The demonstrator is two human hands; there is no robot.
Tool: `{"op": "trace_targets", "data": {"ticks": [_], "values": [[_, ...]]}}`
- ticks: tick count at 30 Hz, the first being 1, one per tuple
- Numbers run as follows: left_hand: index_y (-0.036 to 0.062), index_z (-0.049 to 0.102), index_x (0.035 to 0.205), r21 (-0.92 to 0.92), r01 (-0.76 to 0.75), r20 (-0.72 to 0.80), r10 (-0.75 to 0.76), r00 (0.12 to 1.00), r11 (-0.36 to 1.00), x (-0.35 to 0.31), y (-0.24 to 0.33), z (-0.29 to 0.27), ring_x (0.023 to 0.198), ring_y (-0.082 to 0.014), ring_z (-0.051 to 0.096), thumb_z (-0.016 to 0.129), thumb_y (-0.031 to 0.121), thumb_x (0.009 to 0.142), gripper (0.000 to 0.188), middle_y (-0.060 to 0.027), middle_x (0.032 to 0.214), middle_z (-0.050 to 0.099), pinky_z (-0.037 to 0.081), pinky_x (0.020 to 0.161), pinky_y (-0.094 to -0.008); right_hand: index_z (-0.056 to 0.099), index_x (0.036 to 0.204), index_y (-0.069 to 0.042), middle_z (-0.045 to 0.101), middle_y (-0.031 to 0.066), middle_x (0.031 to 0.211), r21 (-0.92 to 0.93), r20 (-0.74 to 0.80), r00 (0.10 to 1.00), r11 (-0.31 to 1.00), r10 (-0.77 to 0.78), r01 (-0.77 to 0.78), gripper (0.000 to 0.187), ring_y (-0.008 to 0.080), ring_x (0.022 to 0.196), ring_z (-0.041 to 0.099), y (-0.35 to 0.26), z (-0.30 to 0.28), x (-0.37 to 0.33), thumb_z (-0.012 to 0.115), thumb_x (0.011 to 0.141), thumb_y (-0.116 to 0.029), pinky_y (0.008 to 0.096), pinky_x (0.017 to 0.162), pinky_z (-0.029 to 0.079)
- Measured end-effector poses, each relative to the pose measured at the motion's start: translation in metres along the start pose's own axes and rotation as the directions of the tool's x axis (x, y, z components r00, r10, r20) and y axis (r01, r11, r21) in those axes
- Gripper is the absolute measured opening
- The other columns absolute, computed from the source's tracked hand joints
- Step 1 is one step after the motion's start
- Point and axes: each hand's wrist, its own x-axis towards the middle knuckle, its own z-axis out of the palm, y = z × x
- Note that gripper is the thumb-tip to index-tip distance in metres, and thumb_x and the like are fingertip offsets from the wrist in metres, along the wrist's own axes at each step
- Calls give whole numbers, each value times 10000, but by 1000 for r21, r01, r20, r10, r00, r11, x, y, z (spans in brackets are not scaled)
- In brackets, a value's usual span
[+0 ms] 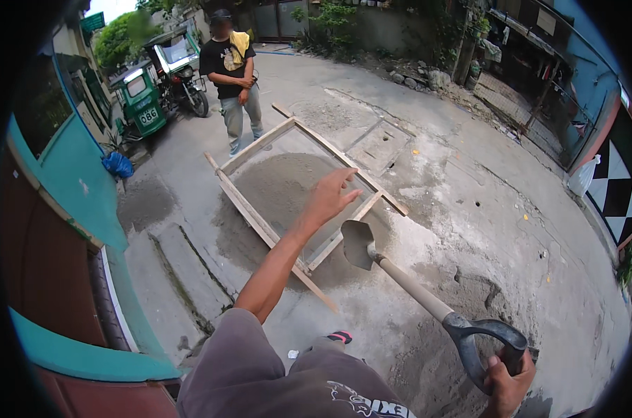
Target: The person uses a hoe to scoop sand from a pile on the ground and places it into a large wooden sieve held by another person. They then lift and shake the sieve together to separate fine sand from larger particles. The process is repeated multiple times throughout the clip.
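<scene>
My right hand (507,386) is closed round the dark D-shaped grip of a shovel (415,288). Its pale shaft slants up and left to a grey metal blade (358,244), close to the near end of a wooden-framed sand screen (324,144). My left hand (332,200) is raised over the screen with fingers apart and nothing in them; whether it touches the frame I cannot tell. Grey sand (281,174) shows within the frame and spills out beneath its left side.
More sand (431,355) lies to the lower right, beside the shovel. Beyond the screen a person (229,76) stands with arms crossed low. A green motor tricycle (143,104) is parked behind at left. A teal wall (79,181) and concrete step (183,272) border the left.
</scene>
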Motion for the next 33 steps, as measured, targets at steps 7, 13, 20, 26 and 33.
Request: {"op": "trace_targets", "data": {"ticks": [7,13,20,26,33], "values": [[50,557,1029,-521,-510,-694,8,720,684,24,108,-158,637,-92,475,632,78,725,314,-22,812,522,399,516,-181,495,687,-20,449,-16,526,16,72,969,972,235,-236,160,54,433,422,80,37,24,634,666,-96,207,387,330],[75,556,1033,-895,-160,-330,378,865,-417,3,150,-174,637,-93,434,619,69,731,309,-25,774,486,427,513,-176,512,711,17,469,33,501,-19,-73,937,938,343,-345,120,96,368,428,180,54,10,593,671,-63,249,331,334],[52,558,1020,-926,-229,-346,426,836,-302,26,150,-147,532,-80,415,654,69,695,339,-50,744,518,388,392,-148,494,719,28,457,51,491,-2,-275,864,899,421,-439,132,119,347,425,244,27,-18,576,661,-58,257,307,322],[33,557,1009,-1000,-1,-3,254,967,-9,35,91,-77,602,-73,475,646,70,705,319,-46,789,558,412,505,-162,508,747,41,484,74,521,9,-336,835,888,435,-459,167,143,361,457,267,9,-22,589,673,-86,271,312,346],[66,544,975,-449,877,700,-542,465,172,-161,-47,136,618,-44,483,621,189,738,278,23,777,563,423,564,-192,501,717,42,467,58,497,-22,-346,845,897,407,-441,153,129,354,445,267,13,-19,583,674,-80,271,322,335]]}}
